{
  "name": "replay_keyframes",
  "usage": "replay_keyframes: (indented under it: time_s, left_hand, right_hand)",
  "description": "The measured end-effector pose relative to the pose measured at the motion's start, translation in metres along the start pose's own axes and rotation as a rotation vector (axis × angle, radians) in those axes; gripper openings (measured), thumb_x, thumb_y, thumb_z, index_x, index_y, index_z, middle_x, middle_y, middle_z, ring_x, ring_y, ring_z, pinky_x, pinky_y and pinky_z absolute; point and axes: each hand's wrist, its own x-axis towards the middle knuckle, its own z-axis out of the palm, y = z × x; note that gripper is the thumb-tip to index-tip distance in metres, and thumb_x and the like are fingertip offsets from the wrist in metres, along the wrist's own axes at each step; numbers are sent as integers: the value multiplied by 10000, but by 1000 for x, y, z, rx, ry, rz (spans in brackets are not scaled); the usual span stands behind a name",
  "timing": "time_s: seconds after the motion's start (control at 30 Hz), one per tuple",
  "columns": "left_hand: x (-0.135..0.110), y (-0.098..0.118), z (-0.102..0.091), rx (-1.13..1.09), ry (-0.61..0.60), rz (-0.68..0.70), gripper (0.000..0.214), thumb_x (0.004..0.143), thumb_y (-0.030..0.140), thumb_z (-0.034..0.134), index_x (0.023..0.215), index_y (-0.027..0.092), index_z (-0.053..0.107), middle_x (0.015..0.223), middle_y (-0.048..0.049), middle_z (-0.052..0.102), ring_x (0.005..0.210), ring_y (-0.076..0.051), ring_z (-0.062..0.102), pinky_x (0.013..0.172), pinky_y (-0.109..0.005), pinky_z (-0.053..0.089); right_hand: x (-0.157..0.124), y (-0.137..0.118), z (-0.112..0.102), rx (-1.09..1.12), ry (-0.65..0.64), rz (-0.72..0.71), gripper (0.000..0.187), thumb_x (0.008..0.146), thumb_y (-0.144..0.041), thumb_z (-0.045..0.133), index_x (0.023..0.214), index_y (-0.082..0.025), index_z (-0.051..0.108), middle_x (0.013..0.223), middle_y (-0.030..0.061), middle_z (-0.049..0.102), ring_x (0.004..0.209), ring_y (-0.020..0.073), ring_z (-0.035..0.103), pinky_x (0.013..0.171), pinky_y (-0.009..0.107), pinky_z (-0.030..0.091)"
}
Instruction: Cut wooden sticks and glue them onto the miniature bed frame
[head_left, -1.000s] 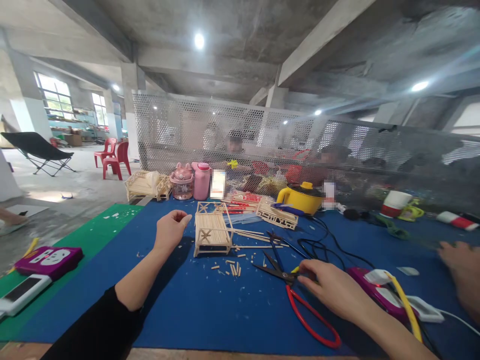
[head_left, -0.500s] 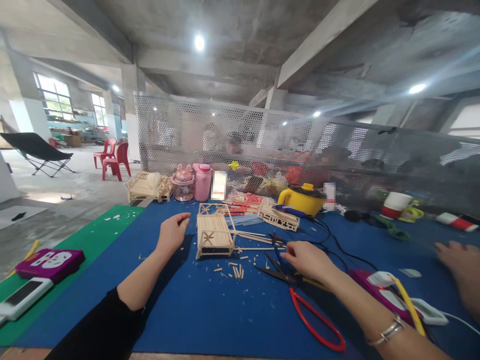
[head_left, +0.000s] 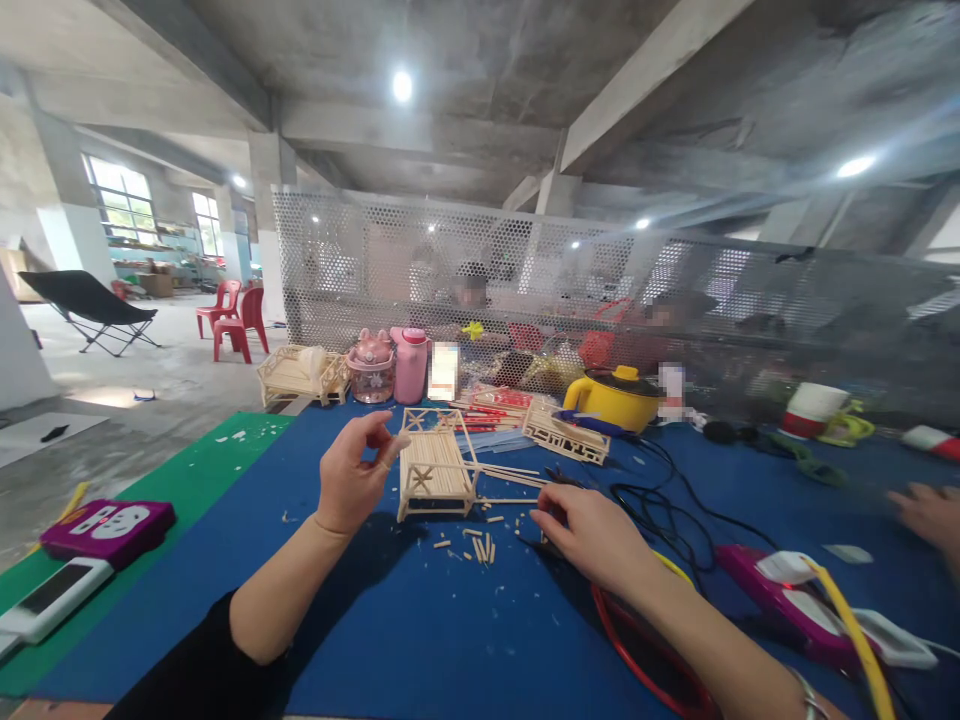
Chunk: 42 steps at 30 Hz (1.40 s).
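My left hand (head_left: 351,478) is raised just left of a small frame model of wooden sticks (head_left: 435,472). Its thumb and forefinger are pinched together, and what they hold is too small to name. My right hand (head_left: 592,530) lies knuckles up on the blue mat (head_left: 450,625), fingers curled down at the ends of long loose sticks (head_left: 510,472). It covers the blades of scissors whose red handles (head_left: 645,655) stick out beneath my wrist. Short stick offcuts (head_left: 480,546) lie between my hands.
A second stick model (head_left: 566,436), a yellow pot (head_left: 615,398), a pink bottle (head_left: 411,365) and black cables (head_left: 675,520) lie farther back before a mesh partition (head_left: 525,290). Purple power strips sit left (head_left: 109,528) and right (head_left: 787,592). Another person's hand (head_left: 930,512) rests at the right edge.
My right hand has moved left from the scissor handles to the stick ends. My left hand has lifted off the mat and pinched its fingers.
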Motion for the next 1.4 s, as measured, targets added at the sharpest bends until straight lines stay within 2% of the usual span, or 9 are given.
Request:
replay_keyframes:
  time_s: [0.13,0.3,0.37,0.5,0.63,0.87,1.07,1.2,1.4]
  left_hand:
    - [0,6,-1,8,49,257,364,728,306,699,1034,208,528,689,38,534,620,-95,520,631,-208,478]
    - [-3,18,2,-91,157,483,798,585,456,764,1247,232,379,944,-52,575,865,-187,578,780,-336,506]
    - [-8,23,5,-99,164,539,930,573,526,732,1336,237,285,1045,-91,562,939,-215,573,829,-385,496]
    - [-17,30,8,-72,168,591,977,616,553,687,1401,222,209,1201,-154,500,1081,-261,518,894,-434,460]
    - [-20,30,9,-30,163,645,936,647,522,692,1400,210,230,1283,-174,466,1111,-268,500,907,-430,449]
    - [-25,30,14,1,278,677,968,566,726,596,1371,316,248,1322,-123,436,1112,-264,500,903,-412,454]
    - [-26,30,13,-6,194,723,1047,546,726,616,1396,253,227,1334,-147,428,1087,-261,500,919,-418,440]
    - [-30,29,15,-12,169,697,890,620,638,645,1360,316,268,1326,-120,443,1101,-254,499,911,-427,447]
    - [-29,33,13,-40,118,717,783,635,502,721,1288,267,360,1216,-111,530,1090,-246,515,913,-413,454]
  right_hand:
    - [-3,-8,-3,106,25,-27,223,836,-330,471,737,-196,620,727,30,668,654,162,580,576,260,364]
    - [-2,-46,-18,613,38,-186,280,865,-335,452,1006,-201,653,964,52,692,874,177,609,789,310,446]
    - [0,-63,-21,789,2,-214,307,847,-345,486,1068,-200,642,977,56,688,867,176,609,787,320,461]
    - [4,-81,-17,971,-128,-198,198,758,-314,606,868,-180,702,759,16,684,659,130,576,617,251,457]
    - [-2,-82,-11,967,-77,-137,136,725,-270,644,640,-168,672,589,-19,626,575,102,515,575,222,400]
    - [-13,-75,-6,1263,-176,-153,252,771,-378,606,644,-164,566,589,-21,592,572,98,531,596,226,426]
    - [-17,-67,-9,1049,-41,-176,223,813,-352,568,683,-176,609,596,-22,599,578,100,530,583,217,426]
    - [-22,-66,-6,793,-1,-329,158,832,-268,561,724,-203,655,670,-18,657,639,110,574,632,218,427]
    - [-27,-55,4,454,165,-496,237,912,-290,417,777,-187,583,730,31,631,683,136,537,634,248,376]
